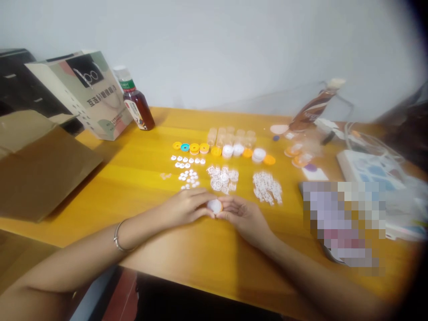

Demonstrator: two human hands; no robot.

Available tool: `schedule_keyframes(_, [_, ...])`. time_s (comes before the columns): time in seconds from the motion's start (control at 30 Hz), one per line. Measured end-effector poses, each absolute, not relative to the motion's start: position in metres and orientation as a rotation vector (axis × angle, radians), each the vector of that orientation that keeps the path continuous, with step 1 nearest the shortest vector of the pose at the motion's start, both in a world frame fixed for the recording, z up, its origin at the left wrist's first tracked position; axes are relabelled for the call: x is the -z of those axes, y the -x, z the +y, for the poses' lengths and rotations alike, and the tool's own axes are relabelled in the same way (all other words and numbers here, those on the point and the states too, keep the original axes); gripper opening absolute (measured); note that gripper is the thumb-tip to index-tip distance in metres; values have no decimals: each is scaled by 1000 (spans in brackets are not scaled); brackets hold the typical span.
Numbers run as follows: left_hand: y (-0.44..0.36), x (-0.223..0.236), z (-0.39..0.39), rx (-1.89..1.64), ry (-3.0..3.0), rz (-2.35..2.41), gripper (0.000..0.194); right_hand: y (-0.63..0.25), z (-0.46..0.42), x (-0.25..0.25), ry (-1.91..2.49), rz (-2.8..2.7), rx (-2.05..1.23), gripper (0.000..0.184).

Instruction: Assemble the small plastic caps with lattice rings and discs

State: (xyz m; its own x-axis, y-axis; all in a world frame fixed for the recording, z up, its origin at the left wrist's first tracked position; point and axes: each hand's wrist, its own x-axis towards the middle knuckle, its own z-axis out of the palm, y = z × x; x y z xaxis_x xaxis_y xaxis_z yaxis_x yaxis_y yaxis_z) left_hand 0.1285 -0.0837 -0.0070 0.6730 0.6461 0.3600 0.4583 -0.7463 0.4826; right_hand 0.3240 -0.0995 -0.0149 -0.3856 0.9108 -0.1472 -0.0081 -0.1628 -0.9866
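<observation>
Between my two hands, just above the front part of the table, is a small round white disc with an orange edge. My left hand pinches it from the left, and my right hand grips it from the right. Beyond my fingers lie small white round pieces, a pile of white openwork plastic pieces and a second white pile. Behind them runs a row of orange, white and blue round caps. Clear cylindrical cups stand at the back.
An open cardboard box takes up the left side, with a paper bag and a dark red bottle behind it. A brown bottle, a white box and a blurred-out flat object are on the right.
</observation>
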Motion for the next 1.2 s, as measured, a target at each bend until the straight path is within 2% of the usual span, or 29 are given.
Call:
schedule_keyframes(0.63, [-129,-1,-85,-744,-2472,750,37,-326,-97,18,1022,-1358,-1699,24])
schedule_keyframes(0.77, [-130,4,-87,-791,-2489,800,35,-328,-98,16,1009,-1475,-1638,36])
schedule_keyframes(0.83, [-131,5,-88,-773,-2513,821,29,-335,-94,11,1050,-1604,-1451,41])
schedule_keyframes(0.87, [-131,5,-89,-757,-2534,834,28,-340,-90,7,1098,-1693,-1296,38])
schedule_keyframes(0.93, [-132,4,-89,-721,-2587,870,28,-355,-81,-3,1282,-1863,-857,16])
schedule_keyframes(0.97, [-132,4,-90,-693,-2612,886,29,-363,-77,-7,1389,-1944,-661,15])
schedule_keyframes(1.07, [-134,4,-91,-615,-2641,900,31,-386,-67,-15,1608,-2210,-184,26])
schedule_keyframes(1.2, [-137,5,-93,-595,-2633,852,34,-395,-71,-13,1803,-2417,316,30])
